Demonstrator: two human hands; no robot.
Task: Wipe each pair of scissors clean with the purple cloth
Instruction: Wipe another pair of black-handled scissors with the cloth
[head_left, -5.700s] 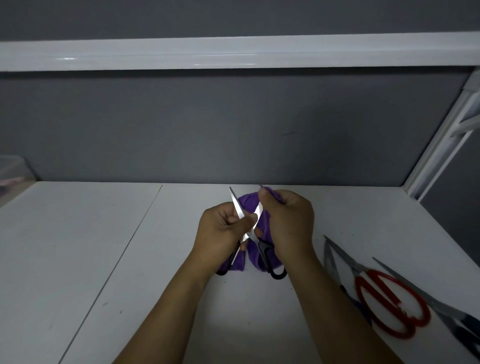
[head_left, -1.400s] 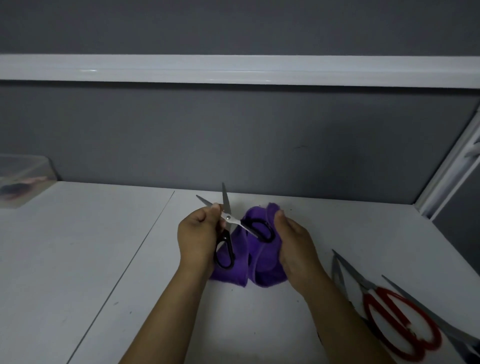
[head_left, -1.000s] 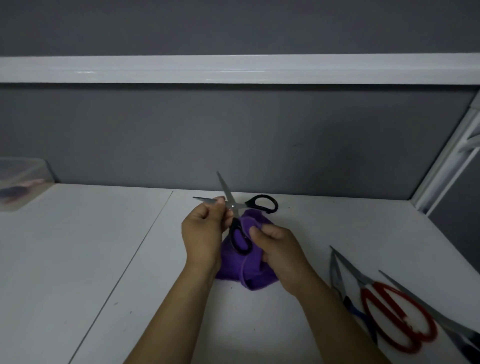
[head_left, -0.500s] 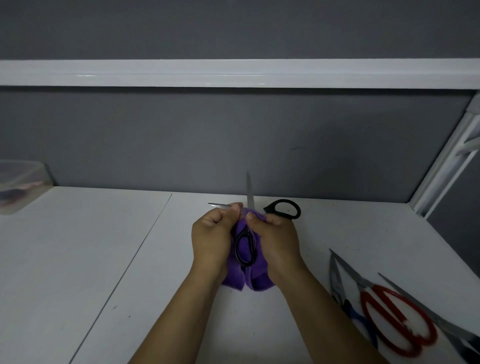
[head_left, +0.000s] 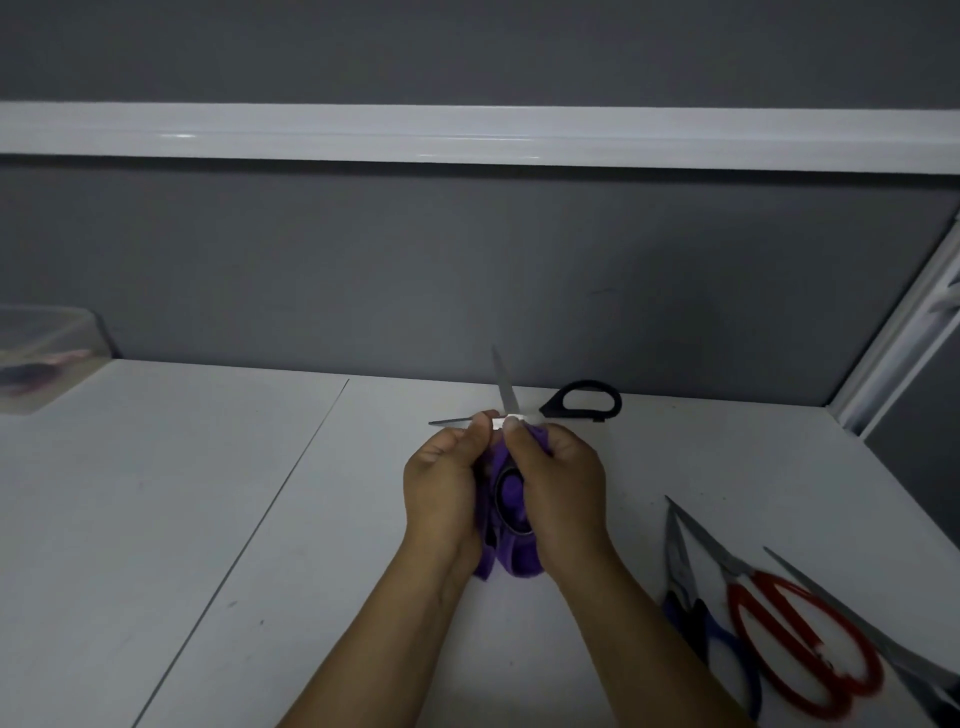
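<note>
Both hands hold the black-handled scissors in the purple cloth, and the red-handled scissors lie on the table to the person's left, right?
No: the red-handled scissors lie on the table to the person's right, as the head view shows. The rest holds.

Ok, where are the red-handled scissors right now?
Head view, lower right: the red-handled scissors lie on the white table, beside blue-handled scissors, right of the right forearm.

Left hand (head_left: 441, 491) pinches the black scissors (head_left: 553, 409), right hand (head_left: 566, 491) grips the purple cloth (head_left: 519, 564), fingers (head_left: 434, 453) curled, thumbs nearly touching.
</note>
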